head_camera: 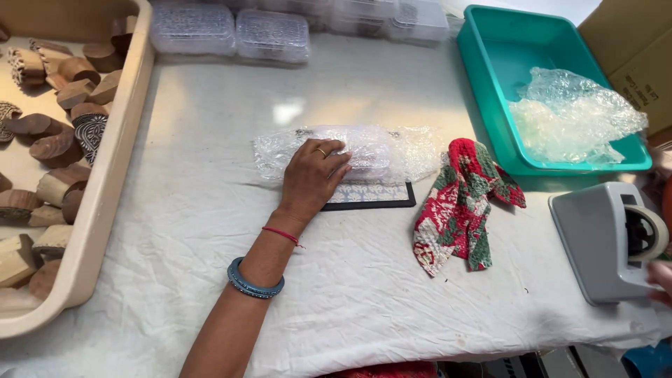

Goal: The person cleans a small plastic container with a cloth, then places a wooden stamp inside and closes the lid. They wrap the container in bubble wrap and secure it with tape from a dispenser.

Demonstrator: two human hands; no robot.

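Note:
My left hand (313, 175) lies palm down on a bundle wrapped in clear bubble wrap (381, 150) in the middle of the white-cloth table (210, 231), fingers curled over its top. The bundle rests partly on a flat black-framed pad with a blue and white pattern (378, 197). The wrist carries a red thread and a blue bangle. Only the fingers of my right hand (659, 278) show at the right edge, against the front of a grey tape dispenser (595, 238) with a roll of tape (649, 234).
A red, green and white patterned cloth (458, 203) lies right of the bundle. A teal tray (504, 49) holds crumpled bubble wrap (570, 115). A beige tray (112, 175) at left holds several carved wooden blocks (63, 105). Clear plastic boxes (231, 31) line the back edge.

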